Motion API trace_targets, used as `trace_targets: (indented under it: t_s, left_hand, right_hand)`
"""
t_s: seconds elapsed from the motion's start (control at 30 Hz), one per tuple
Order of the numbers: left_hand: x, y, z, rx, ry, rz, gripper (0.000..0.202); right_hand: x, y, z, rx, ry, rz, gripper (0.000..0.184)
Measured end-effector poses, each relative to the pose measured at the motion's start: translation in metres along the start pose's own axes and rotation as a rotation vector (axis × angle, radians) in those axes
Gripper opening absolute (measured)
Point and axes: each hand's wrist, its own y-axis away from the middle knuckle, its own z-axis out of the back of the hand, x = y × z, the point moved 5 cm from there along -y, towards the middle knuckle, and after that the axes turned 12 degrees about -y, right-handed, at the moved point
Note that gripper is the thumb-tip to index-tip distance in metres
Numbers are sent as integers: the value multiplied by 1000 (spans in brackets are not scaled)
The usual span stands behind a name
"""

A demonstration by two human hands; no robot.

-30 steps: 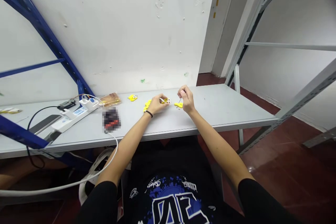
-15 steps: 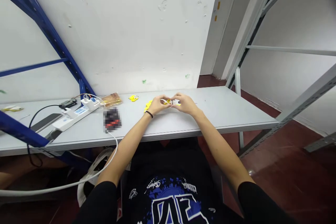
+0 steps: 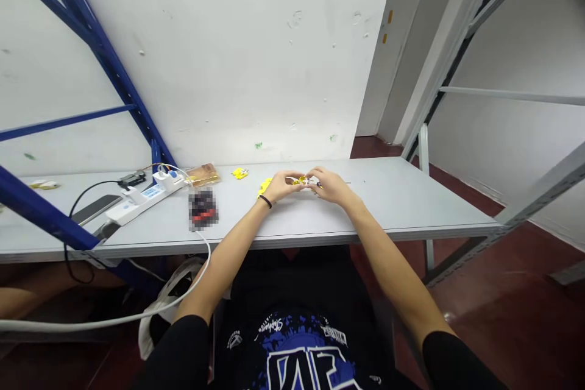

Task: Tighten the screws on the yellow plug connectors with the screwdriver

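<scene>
My left hand and my right hand meet just above the table, fingertips close together. Between them is a small yellow-and-white plastic piece, pinched by both; its exact kind is too small to tell. The yellow part lies at my left fingers, the white part with dark spots at my right. Several yellow pieces lie beside my left wrist, partly hidden by it. A thin dark item pokes out past my right hand on the table.
The grey-white table runs between blue and grey rack posts. Leftward are a yellow-and-white piece, a clear packet, a blurred-out dark item, a power strip and a phone. A white cable crosses by my left arm.
The view has shifted, so everything sits slightly more to the right. My right hand has turned a little around the piece; both hands keep their hold.
</scene>
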Motion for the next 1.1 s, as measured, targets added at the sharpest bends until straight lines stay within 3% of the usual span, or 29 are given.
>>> trace_targets:
  t_s: [0.23, 0.4, 0.53, 0.67, 0.87, 0.93, 1.1]
  left_hand:
    - [-5, 3, 2, -33, 31, 27, 48]
    - [1, 1, 6, -126, -134, 92, 38]
    - [5, 0, 7, -137, -162, 100, 39]
    - [5, 0, 6, -97, -197, 89, 38]
    - [1, 2, 3, -57, -243, 40, 35]
    - [1, 1, 2, -56, -254, 26, 35]
    - [-4, 1, 2, -42, -233, 20, 36]
  right_hand:
    - [7, 1, -2, -11, 22, -7, 24]
    - [-3, 3, 8, -4, -54, -65, 27]
    - [-29, 11, 28, 25, -18, -250, 23]
    - [-56, 25, 42, 168, 11, -504, 24]
    - [-60, 30, 39, 215, 16, -593, 25]
    - [-51, 25, 41, 141, -18, -541, 29]
    - [-18, 13, 75, -304, -188, -286, 21]
